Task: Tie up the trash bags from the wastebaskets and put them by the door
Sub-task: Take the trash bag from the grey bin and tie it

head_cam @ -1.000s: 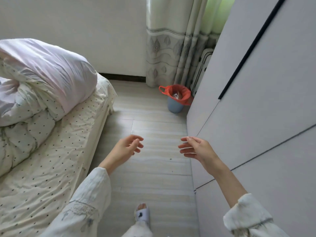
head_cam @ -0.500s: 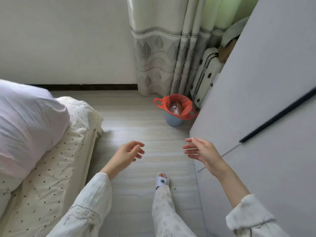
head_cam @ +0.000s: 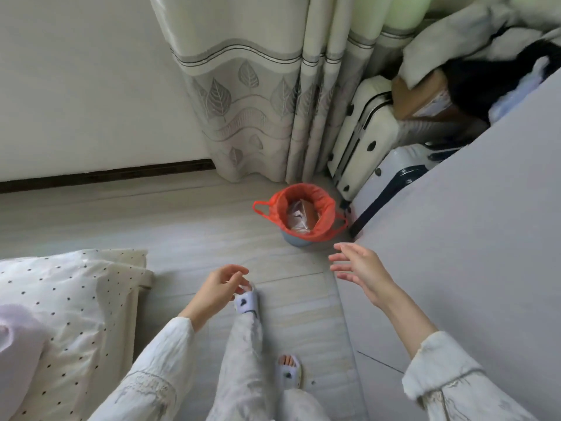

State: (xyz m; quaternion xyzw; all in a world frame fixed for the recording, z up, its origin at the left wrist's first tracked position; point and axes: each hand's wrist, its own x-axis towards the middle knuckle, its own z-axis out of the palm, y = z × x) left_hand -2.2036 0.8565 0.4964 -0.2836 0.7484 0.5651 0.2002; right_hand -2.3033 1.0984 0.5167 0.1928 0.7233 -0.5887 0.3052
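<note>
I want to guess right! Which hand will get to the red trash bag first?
Probably the right hand. It is stretched forward, fingers spread, just short of the red trash bag in the blue wastebasket. The left hand hangs lower and farther back, holding nothing.

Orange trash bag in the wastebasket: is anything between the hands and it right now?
Nothing visible blocks it. Bare floor lies between the right hand and the orange trash bag; the left hand is farther back, above a slippered foot. Both handle loops stick out free. The suitcases stand behind, not in the way.
</note>
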